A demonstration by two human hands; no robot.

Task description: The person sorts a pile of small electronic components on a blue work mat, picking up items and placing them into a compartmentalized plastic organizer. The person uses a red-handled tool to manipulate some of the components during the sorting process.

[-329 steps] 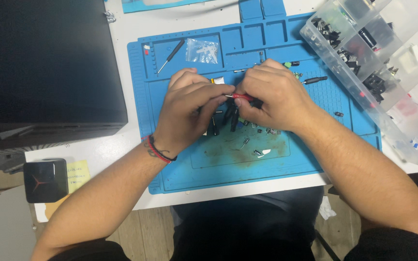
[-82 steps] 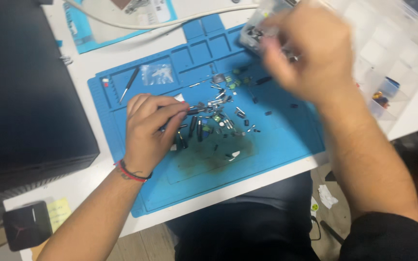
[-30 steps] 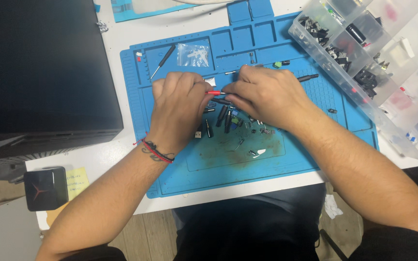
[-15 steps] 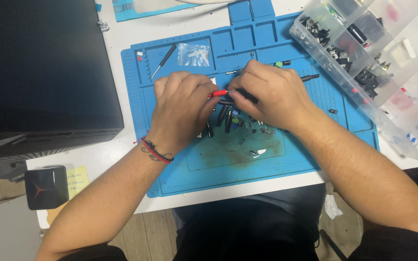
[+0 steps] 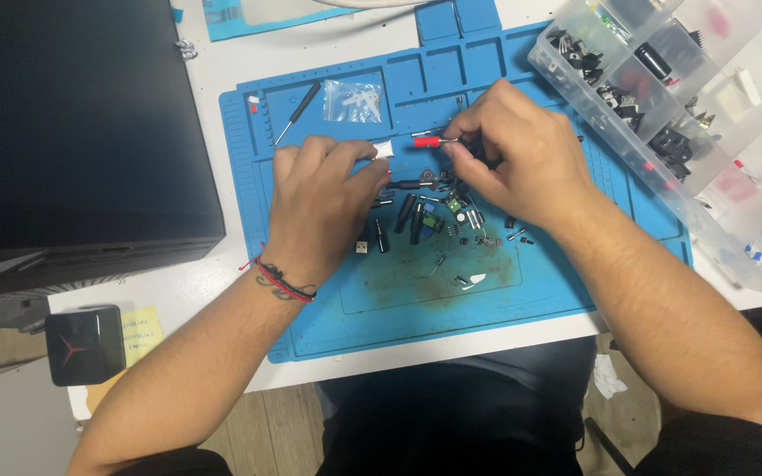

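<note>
A white counter carries a large black box at the left and a blue work mat in the middle. A clear parts box with many compartments lies at the right, touching the mat's edge. The left hand rests on the mat, its fingers pressed together around a small white piece. The right hand is just beside it, its fingers pinching a thin pin with a red sleeve, held above the mat near the white piece. Below both hands lies a scatter of small black and green parts. A small screwdriver and a clear bag lie in the mat's upper trays.
</note>
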